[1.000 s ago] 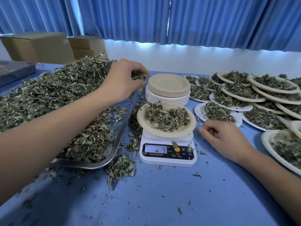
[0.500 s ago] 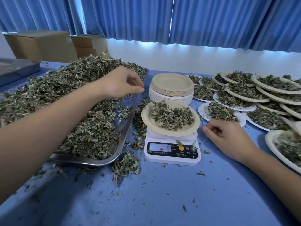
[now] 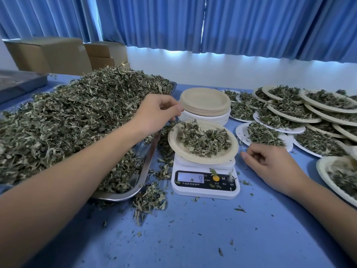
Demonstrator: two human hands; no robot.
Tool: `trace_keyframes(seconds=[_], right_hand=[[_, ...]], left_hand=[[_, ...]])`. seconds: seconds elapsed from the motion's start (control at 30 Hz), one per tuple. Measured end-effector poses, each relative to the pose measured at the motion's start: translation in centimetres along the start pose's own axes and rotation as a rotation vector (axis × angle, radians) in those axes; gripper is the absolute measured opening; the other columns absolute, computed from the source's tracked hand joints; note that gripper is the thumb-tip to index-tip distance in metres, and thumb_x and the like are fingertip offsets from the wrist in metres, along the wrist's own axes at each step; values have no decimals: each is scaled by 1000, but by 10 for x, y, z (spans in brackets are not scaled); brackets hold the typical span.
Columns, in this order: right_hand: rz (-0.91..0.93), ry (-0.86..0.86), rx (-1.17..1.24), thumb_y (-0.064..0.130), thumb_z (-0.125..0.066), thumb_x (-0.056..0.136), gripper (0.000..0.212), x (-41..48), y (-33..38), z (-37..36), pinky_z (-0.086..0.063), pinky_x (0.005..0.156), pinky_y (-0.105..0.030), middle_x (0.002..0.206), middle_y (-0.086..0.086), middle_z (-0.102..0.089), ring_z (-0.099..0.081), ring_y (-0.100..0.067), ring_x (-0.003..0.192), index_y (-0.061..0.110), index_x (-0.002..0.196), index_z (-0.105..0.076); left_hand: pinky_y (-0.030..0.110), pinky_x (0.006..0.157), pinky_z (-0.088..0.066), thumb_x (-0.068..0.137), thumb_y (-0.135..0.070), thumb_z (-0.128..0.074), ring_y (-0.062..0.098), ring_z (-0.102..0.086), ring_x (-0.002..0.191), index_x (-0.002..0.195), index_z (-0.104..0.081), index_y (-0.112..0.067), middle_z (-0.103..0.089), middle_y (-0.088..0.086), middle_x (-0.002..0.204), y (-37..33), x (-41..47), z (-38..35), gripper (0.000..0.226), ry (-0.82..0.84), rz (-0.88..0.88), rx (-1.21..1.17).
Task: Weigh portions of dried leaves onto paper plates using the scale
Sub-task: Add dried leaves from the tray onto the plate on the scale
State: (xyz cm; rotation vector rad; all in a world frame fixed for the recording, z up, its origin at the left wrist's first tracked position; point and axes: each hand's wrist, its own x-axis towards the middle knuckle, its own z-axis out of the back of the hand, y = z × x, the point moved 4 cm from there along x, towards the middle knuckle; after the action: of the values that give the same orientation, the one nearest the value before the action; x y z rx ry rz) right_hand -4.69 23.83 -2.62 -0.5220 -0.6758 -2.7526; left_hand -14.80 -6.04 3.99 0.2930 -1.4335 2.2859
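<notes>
Stacked empty plates [image 3: 205,101] sit just beyond the left hand [image 3: 156,111], which is pinched above the weighing plate [image 3: 201,160]; I cannot tell what it holds. The right hand [image 3: 270,167] rests slack and empty beside the scale [image 3: 204,190].

A single head-worn wide-angle view looks forward and down over the table [image 3: 193,238], close above the scale [image 3: 204,188]. It faces the curtains [image 3: 251,26] at the far wall.

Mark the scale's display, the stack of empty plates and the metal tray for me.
scale display [image 3: 190,177], head view, on the lit screen.
stack of empty paper plates [image 3: 205,99], head view, middle of the top plate.
metal tray [image 3: 117,195], head view, bare near-corner rim.
</notes>
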Motion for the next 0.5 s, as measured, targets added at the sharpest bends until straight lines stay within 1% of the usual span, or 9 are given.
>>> trace_keyframes(seconds=[0.07,0.13,0.17,0.23,0.3,0.37,0.43,0.5], right_hand=[[-1,3,-2,34,-60,98,39,0,0,0,-34,53,-27,53,-1,-47,-43,-14,52,17,65,-50],[-2,2,1,34,-60,98,38,0,1,1,-34,53,-25,52,-1,-47,-44,-17,53,17,65,-51],[-4,2,1,34,-60,98,38,0,1,1,-34,53,-25,52,-1,-48,-45,-18,54,17,65,-51],[-6,6,-1,34,-60,98,38,0,1,1,-34,53,-25,52,-1,-48,-45,-18,53,18,65,-51],[-9,2,6,32,-61,99,39,0,1,1,-36,53,-30,52,0,-47,-42,-15,50,18,64,-50],[-13,0,10,31,-62,99,39,0,1,1,-37,53,-33,51,0,-46,-42,-14,50,18,64,-50],[-11,0,6,31,-62,99,39,0,2,1,-36,53,-32,51,0,-46,-42,-14,50,18,64,-50],[-13,2,9,31,-62,99,39,-1,1,1,-34,52,-27,51,0,-46,-41,-13,50,18,64,-50]], left_hand=[[16,65,-49,94,-21,-71,6,-64,72,96,-77,-14,-75,1,84,-1,-3,-3,10,13,-24,-7],[27,81,-55,94,-24,-71,8,-67,84,99,-77,-19,-75,-4,91,-4,-6,-7,10,39,-59,6],[31,89,-54,94,-27,-70,9,-67,91,101,-77,-22,-75,-6,95,-5,-8,-9,11,56,-73,24],[36,97,-51,94,-32,-69,9,-65,101,102,-74,-31,-71,-10,104,-8,-11,-13,10,79,-94,61],[39,100,-49,94,-37,-68,9,-62,106,102,-72,-37,-68,-9,109,-9,-13,-16,9,92,-109,78],[42,100,-49,93,-40,-69,13,-61,107,104,-74,-34,-66,-7,112,-9,-14,-18,13,110,-116,110],[44,97,-50,91,-42,-70,15,-61,107,105,-75,-31,-66,-8,113,-8,-16,-21,18,135,-113,146],[44,95,-51,90,-45,-70,13,-60,108,103,-76,-32,-65,-10,115,-8,-17,-22,19,154,-108,163]])
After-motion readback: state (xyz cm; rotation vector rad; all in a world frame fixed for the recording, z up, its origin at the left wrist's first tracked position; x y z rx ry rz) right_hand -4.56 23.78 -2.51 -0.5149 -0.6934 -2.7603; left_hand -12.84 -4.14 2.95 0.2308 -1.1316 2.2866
